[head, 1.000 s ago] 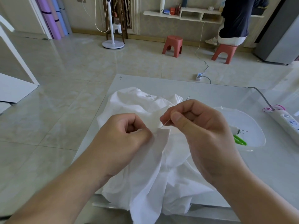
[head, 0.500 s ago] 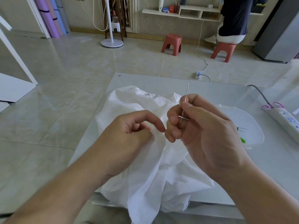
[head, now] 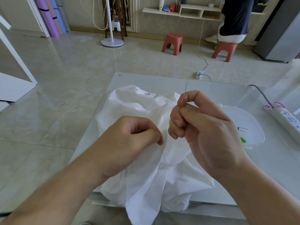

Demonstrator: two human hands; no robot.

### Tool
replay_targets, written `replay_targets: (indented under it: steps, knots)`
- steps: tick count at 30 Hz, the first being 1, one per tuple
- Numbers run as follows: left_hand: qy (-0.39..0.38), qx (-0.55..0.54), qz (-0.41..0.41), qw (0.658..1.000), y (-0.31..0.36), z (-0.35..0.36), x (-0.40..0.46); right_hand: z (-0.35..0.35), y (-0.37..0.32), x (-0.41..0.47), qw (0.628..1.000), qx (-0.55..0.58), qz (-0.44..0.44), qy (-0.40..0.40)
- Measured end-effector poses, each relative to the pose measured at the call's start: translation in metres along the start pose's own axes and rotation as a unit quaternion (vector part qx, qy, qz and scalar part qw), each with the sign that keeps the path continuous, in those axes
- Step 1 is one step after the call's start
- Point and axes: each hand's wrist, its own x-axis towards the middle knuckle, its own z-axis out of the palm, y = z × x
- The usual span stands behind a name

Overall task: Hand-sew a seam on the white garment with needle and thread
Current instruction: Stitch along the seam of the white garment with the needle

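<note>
A crumpled white garment (head: 138, 108) lies on the pale table (head: 162, 78) and hangs over its near edge. My left hand (head: 134, 140) pinches a fold of the cloth between thumb and fingers. My right hand (head: 203, 127) is just right of it, thumb and forefinger pinching a thin needle (head: 185, 91) that points upward. A loop of white thread (head: 164, 157) runs along the fabric below the two hands.
A clear plastic dish (head: 253, 125) with pins and a green item sits right of the garment. A white power strip (head: 287, 119) with cable lies at the table's right edge. Beyond are two red stools (head: 172, 43), a fan stand (head: 112, 41) and a seated person (head: 235, 18).
My right hand has turned the needle upright and drawn it up away from the cloth. My left forefinger opened briefly, then closed back onto the fold.
</note>
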Motion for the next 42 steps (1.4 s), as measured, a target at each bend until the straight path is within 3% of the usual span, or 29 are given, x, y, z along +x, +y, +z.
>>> replay_targets:
  steps: [14, 20, 26, 28, 30, 33, 35, 39, 42]
  knots:
    - [0.029, -0.011, 0.006, 1.0, 0.0, -0.004, 0.001, 0.001, 0.003, -0.001, 0.971, -0.24, 0.005, -0.007]
    - [0.036, -0.029, 0.003, 0.999, 0.001, -0.007, 0.001, -0.002, 0.003, 0.0, 0.926, -0.375, 0.039, 0.007]
    - [0.04, -0.044, -0.002, 0.998, -0.001, -0.008, 0.0, -0.022, 0.011, 0.013, 0.863, -0.484, 0.1, 0.105]
    - [0.041, -0.045, -0.003, 0.998, -0.001, -0.008, 0.0, -0.023, 0.014, 0.014, 0.872, -0.465, 0.081, 0.127]
    - [0.036, -0.04, -0.006, 0.999, 0.0, -0.008, 0.0, -0.022, 0.013, 0.013, 0.905, -0.404, 0.049, 0.128]
    - [0.036, -0.027, -0.005, 0.999, 0.0, -0.007, 0.001, -0.012, 0.005, 0.008, 0.973, -0.21, 0.059, 0.078]
    - [0.044, -0.026, -0.004, 0.999, 0.0, -0.006, 0.001, -0.006, 0.002, 0.003, 0.986, -0.141, 0.086, 0.027]
    - [0.045, -0.029, -0.005, 0.999, -0.001, -0.005, 0.001, 0.005, 0.004, -0.001, 0.97, -0.224, 0.084, -0.036]
    - [0.046, -0.029, -0.003, 0.999, -0.003, -0.005, 0.002, 0.008, 0.004, -0.003, 0.949, -0.308, 0.05, -0.04]
